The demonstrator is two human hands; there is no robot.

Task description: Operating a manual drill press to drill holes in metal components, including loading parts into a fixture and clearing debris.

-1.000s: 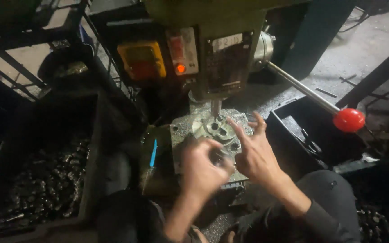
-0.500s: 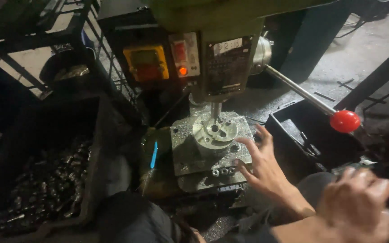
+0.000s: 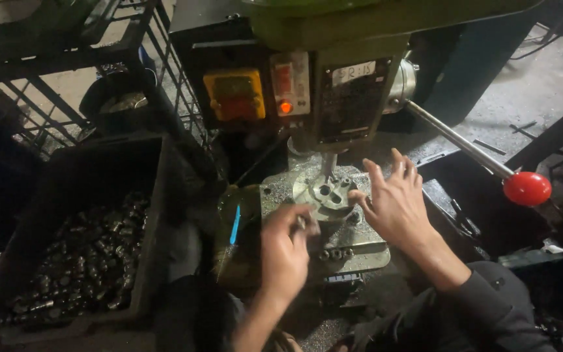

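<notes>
Left hand [image 3: 286, 251] pinches small metal part [image 3: 302, 222], fingers closed. Right hand [image 3: 395, 207] open, fingers spread, touching round jig [image 3: 328, 193] under drill [image 3: 329, 163]. Jig between hands. Red knob [image 3: 526, 188] right of right hand.

Left hand [image 3: 286, 251] pinching small metal part [image 3: 302, 222] beside round fixture [image 3: 327, 193]; right hand [image 3: 395, 205] touching fixture.

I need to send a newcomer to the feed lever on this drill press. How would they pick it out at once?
Start at the green drill press at the top of the view. From the right side of its head a bare metal rod runs down and to the right. The lever ends in a round red knob, the only red ball in the scene, beyond the right hand.
</notes>
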